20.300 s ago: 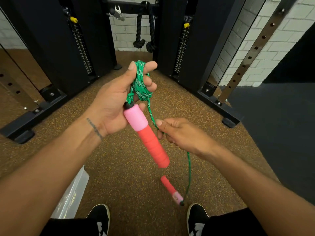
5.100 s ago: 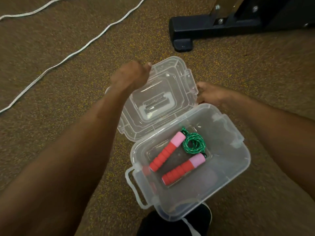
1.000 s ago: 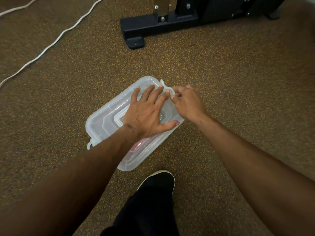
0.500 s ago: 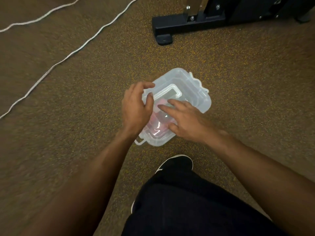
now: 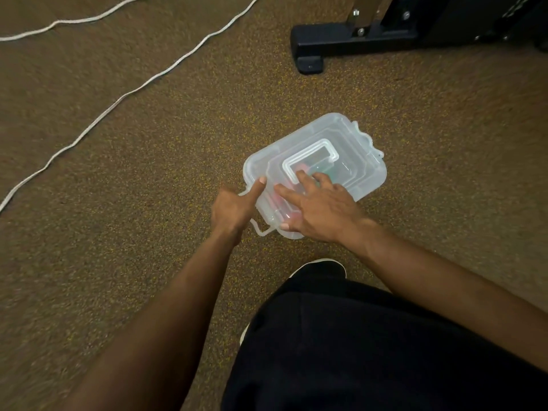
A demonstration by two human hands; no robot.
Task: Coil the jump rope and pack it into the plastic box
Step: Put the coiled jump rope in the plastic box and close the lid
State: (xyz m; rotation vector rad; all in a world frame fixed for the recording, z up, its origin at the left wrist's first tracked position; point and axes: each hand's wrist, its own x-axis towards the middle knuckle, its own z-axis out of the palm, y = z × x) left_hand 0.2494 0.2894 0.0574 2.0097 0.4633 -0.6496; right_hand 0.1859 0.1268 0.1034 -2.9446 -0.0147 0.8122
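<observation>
The clear plastic box sits on the speckled brown floor with its lid down. Through the lid the jump rope shows faintly as pink, red and green patches. My right hand lies flat on the near part of the lid, with its fingers spread and reaching the moulded handle. My left hand is at the box's near-left end. Its thumb is straight against the corner and its fingers are curled at the side latch, which sticks out below the hand.
A white cord runs diagonally across the floor at the left. The black foot of a gym machine stands beyond the box. My shoe and black trouser leg are just in front of the box.
My left hand has slid off the lid's left edge down to the latch at the near end. My right hand stays spread on the lid, which stays closed.
</observation>
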